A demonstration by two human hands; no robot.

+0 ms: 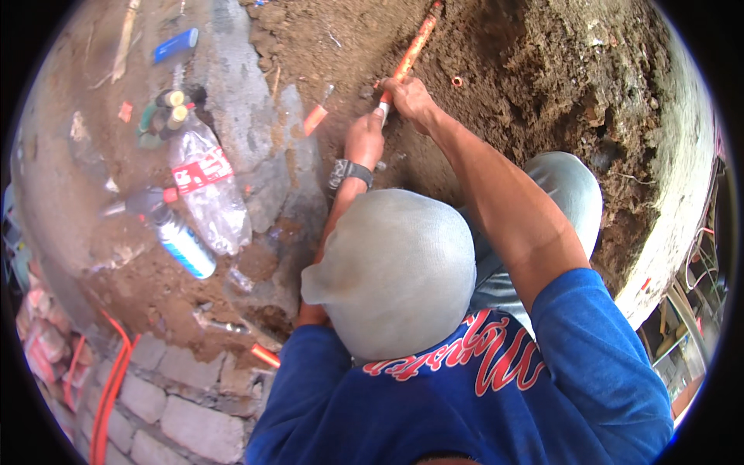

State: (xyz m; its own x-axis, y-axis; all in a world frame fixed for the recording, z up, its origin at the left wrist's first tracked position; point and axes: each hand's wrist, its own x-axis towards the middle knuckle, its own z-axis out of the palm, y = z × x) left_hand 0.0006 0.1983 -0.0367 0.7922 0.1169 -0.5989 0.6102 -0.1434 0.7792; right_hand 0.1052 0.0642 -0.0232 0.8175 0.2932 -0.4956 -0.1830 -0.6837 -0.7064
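A thin orange pipe (417,48) slants up and away over the soil. My right hand (411,99) is closed around it near its lower end. Just below, my left hand (364,139), with a dark watch on the wrist, grips the same end, its thumb along a whitish section (384,107) between the hands. What that section is, I cannot tell. A short orange pipe offcut (315,119) lies left of my hands. My grey-clad knee (395,271) rises between my arms and hides part of the left forearm.
To the left lie a clear plastic bottle (221,209) with a red label, a blue-and-white can (186,246) and a blue packet (176,45). Grey blocks (203,426) and orange tubing (108,395) are at lower left. Rough soil (566,70) banks up on the right.
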